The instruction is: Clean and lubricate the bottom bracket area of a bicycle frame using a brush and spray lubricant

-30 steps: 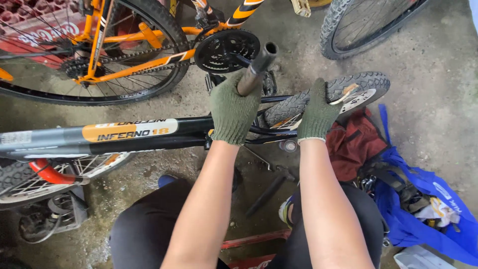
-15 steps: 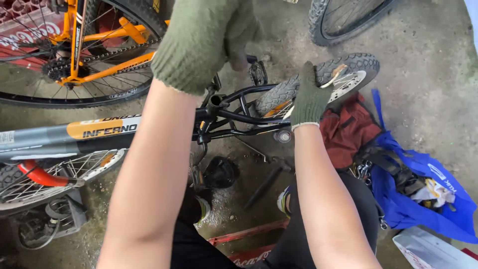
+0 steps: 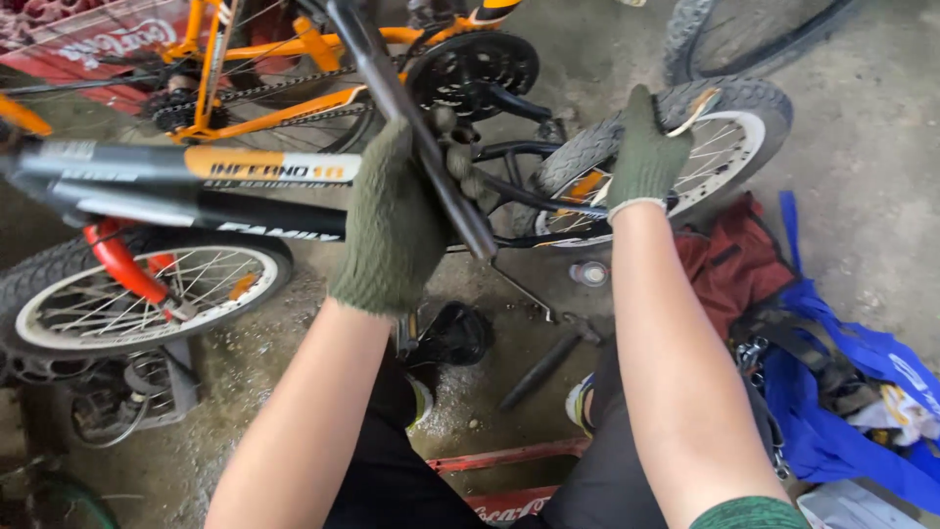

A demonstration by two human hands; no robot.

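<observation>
The left hand [image 3: 392,220] has dropped from up near the camera and now closes around a dark metal bar [image 3: 411,127] slanting over the small bicycle's frame [image 3: 186,186]. The right hand [image 3: 644,157] grips the knobby rear tyre [image 3: 729,108]. The bar looks rigid and heavy; mid-shaft seems the surest hold.

We see dark olive-green knit gloves on both our hands, the left hand [image 3: 392,230] and the right hand [image 3: 644,157]. The bicycle frame [image 3: 196,186] before us is black and grey with an orange panel, its fork [image 3: 122,263] red, its tyre [image 3: 676,113] black and knobbly. Behind stands an orange bicycle [image 3: 264,59]; at right lie a maroon bag [image 3: 729,269] and a bright blue bag [image 3: 842,411] on the grey floor [image 3: 862,176].
</observation>
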